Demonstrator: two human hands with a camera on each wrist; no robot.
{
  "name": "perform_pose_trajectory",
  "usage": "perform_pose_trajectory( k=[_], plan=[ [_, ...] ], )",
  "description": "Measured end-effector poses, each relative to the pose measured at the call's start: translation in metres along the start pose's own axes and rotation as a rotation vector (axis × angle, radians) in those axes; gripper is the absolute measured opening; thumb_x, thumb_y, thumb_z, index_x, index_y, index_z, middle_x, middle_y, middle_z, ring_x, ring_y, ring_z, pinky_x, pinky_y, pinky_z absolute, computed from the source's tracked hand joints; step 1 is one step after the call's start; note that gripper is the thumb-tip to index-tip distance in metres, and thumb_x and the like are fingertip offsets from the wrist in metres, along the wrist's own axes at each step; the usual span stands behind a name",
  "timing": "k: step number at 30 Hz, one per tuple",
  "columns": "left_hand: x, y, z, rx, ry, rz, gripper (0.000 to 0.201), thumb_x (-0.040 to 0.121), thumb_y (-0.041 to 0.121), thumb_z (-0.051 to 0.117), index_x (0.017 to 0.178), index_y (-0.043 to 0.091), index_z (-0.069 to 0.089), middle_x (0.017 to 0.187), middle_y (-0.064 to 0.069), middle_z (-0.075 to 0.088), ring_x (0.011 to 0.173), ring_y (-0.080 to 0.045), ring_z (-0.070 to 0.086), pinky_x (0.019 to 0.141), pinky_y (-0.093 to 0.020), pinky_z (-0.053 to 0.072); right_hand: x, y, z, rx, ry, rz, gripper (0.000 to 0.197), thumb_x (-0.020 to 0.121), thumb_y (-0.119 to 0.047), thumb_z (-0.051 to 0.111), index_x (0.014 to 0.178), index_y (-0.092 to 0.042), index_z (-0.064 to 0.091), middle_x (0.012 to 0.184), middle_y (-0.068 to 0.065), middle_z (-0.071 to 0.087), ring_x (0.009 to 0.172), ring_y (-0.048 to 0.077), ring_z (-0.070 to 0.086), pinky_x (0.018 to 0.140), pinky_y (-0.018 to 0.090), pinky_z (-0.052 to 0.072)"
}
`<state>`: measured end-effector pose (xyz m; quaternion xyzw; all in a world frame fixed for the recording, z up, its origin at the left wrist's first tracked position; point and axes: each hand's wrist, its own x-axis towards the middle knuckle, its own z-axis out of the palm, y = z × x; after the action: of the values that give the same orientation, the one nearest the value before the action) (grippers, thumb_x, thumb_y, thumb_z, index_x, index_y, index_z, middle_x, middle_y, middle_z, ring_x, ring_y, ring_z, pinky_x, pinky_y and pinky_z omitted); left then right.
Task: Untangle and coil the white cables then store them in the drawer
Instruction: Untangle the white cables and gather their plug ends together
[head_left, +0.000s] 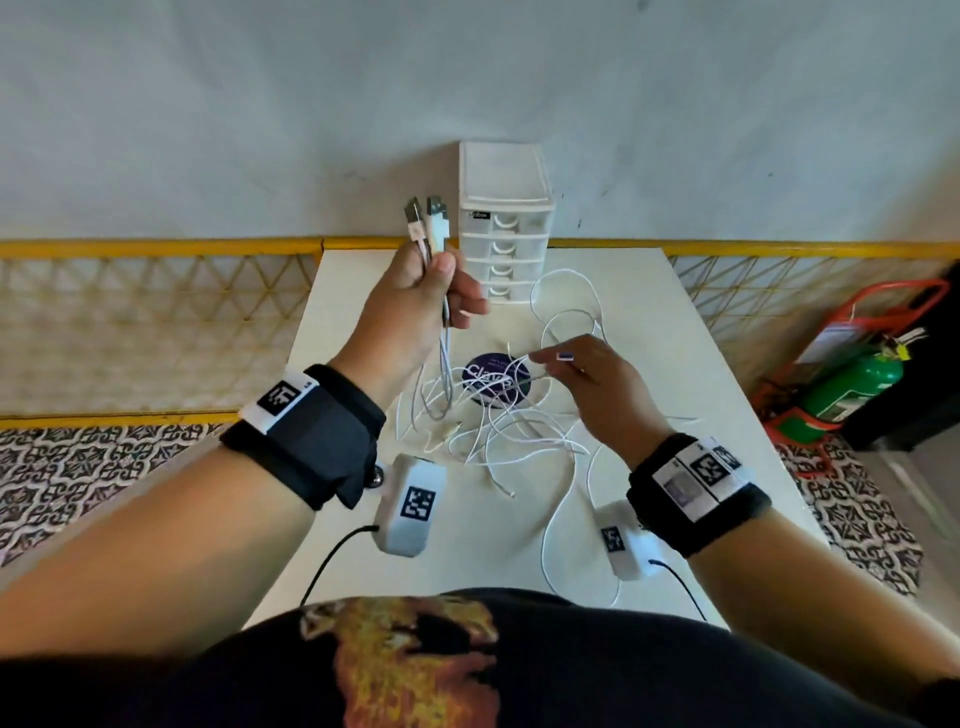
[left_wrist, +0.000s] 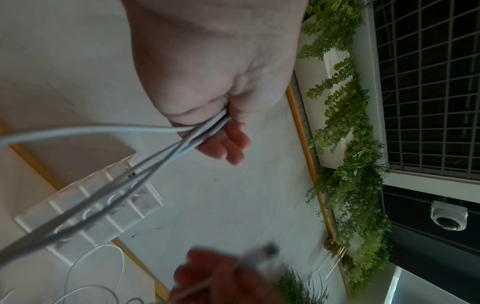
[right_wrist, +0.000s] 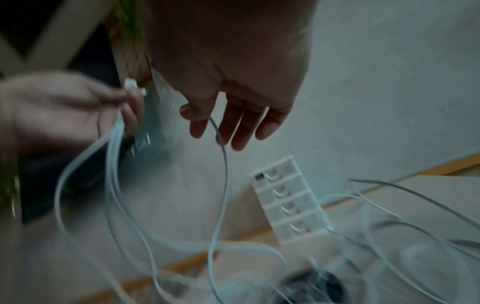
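Left hand (head_left: 415, 296) raised, fist round white cables (head_left: 441, 358) below USB plugs; strands hang vertical to tangle (head_left: 498, 421) on counter (head_left: 675, 364). Right hand (head_left: 592, 384) nearer tangle, pinching one strand, other fingers loose.

- Head view looks forward and down from above the person's chest, over the white table (head_left: 675, 499) to the drawer unit (head_left: 506, 223) standing at its far edge against the wall.
- Left wrist view sits close behind the left hand (left_wrist: 207, 67), rolled sideways; the drawer unit (left_wrist: 88, 205) lies beyond, lower left.
- Right wrist view, blurred, peers along the right hand (right_wrist: 233, 67) towards the drawer unit (right_wrist: 288, 203).
- All three share that drawer unit.
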<state>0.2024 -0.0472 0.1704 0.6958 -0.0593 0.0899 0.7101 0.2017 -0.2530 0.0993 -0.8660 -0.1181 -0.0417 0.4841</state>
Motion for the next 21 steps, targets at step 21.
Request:
perform_pose_trajectory(
  k=[21],
  plan=[
    [-0.042, 0.014, 0.036, -0.063, 0.099, -0.1, 0.024, 0.102, 0.028, 0.039, 0.097, 0.012, 0.057, 0.095, -0.001, 0.068, 0.093, -0.017, 0.066, 0.09, -0.04, 0.052, 0.011, -0.105, -0.011, 0.452, -0.069, 0.138, 0.037, 0.077, -0.035, 0.077, 0.1, -0.02, 0.053, 0.092, 0.002, 0.062, 0.071, 0.014, 0.064, 0.063, 0.028, 0.051]
  ],
)
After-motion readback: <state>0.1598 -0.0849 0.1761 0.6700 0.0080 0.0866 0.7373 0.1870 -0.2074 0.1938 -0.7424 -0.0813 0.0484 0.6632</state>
